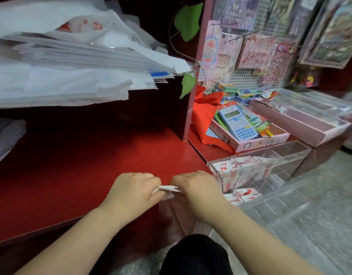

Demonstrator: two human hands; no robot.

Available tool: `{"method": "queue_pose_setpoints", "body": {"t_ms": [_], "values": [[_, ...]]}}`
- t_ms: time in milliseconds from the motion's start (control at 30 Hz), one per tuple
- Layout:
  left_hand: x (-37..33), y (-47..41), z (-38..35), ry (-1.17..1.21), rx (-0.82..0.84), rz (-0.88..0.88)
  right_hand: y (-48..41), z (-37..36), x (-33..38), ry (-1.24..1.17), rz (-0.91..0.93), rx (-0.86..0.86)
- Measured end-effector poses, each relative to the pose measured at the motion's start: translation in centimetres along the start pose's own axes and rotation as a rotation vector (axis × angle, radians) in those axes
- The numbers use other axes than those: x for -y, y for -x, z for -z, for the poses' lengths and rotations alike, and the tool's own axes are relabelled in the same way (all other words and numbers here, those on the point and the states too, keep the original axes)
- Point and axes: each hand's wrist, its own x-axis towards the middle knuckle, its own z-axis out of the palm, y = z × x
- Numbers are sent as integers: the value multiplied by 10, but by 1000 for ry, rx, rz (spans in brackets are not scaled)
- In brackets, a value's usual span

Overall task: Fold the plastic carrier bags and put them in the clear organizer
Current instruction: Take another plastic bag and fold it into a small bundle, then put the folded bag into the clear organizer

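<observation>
Nearest me, a dark-clothed knee [193,255] sits at the bottom edge, with both bare forearms reaching forward past it. Between the hands is the folded bag [168,189], a small white wad with a trace of red print. It is held just left of the clear organizer [290,155], low over the red counter [81,155]. The left hand [131,190] and the right hand [195,186] face each other, knuckles up and wrists level. Each grip is clamped on one end of the wad; the thumbs are hidden from me.

I judge this to be the last tuck of the fold, since the packet looks close in size to the folded bags [224,167] already filed in the organizer. The next move, as I read it, is to finish the crease, release the left grip and carry the packet right into a compartment with room.

Far left of the organizer, on a raised ledge, lies the heap of unfolded carrier bags [72,62]. Behind the organizer a blue calculator [238,122] rests in a pink tray [266,142].
</observation>
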Motion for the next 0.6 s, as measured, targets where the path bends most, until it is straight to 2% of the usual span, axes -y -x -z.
{"method": "queue_pose_setpoints", "body": {"t_ms": [100,200,267,467,567,600], "values": [[-32,-34,-2,-24,35,-23,16,14,-30,63,-61,36],[-67,-65,-12,-26,209,-33,32,27,-53,15,-89,306],[-88,-83,-26,23,332,1,44,32,-73,-55,-138,321],[-122,-129,-59,367,201,104,78,39,-152,-150,-478,357],[-136,-155,-90,671,171,62,98,44,-197,-288,-597,262],[-139,-163,-98,709,158,47,103,47,-210,-344,-646,207]]}}
